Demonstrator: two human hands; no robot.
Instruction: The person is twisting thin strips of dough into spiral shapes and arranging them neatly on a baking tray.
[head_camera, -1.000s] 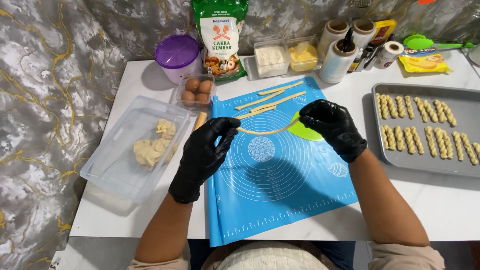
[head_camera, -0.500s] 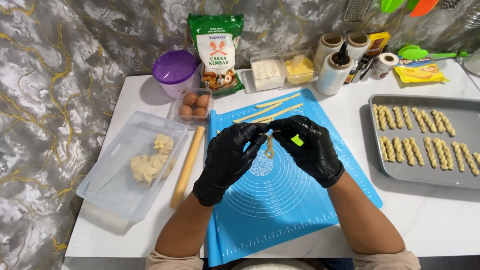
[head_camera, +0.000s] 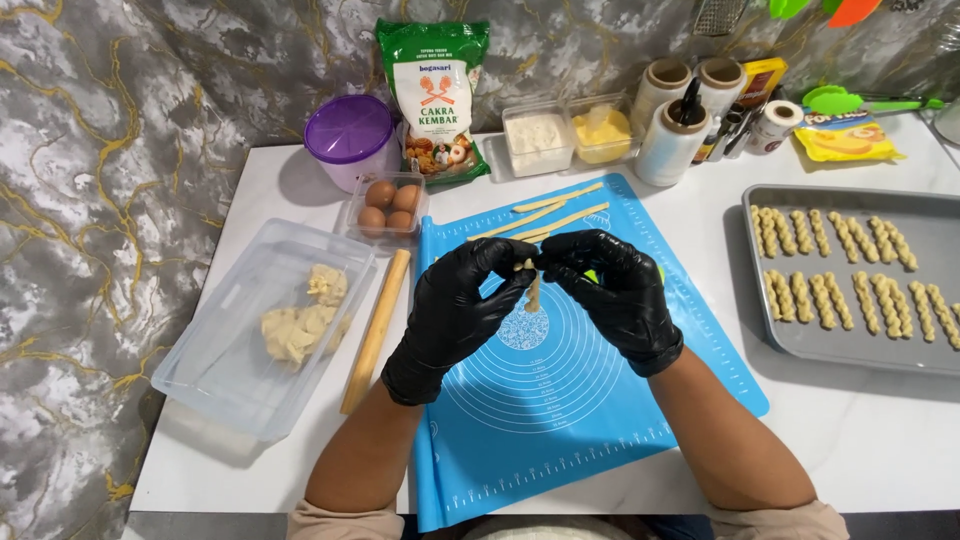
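Observation:
Both of my hands wear black gloves and meet above the blue silicone mat. My left hand and my right hand pinch the top of a pale dough strip that hangs down between them, folded or twisted. Several more thin dough strips lie on the far end of the mat. A green scraper is mostly hidden under my right hand.
A clear plastic tub with dough lumps and a wooden rolling pin lie to the left. A grey baking tray with several twisted dough sticks sits right. Eggs, a purple tub, a flour bag and containers stand behind.
My hands came together from the mat's far end and lifted one dough strip off it; the strip now hangs doubled between my fingertips.

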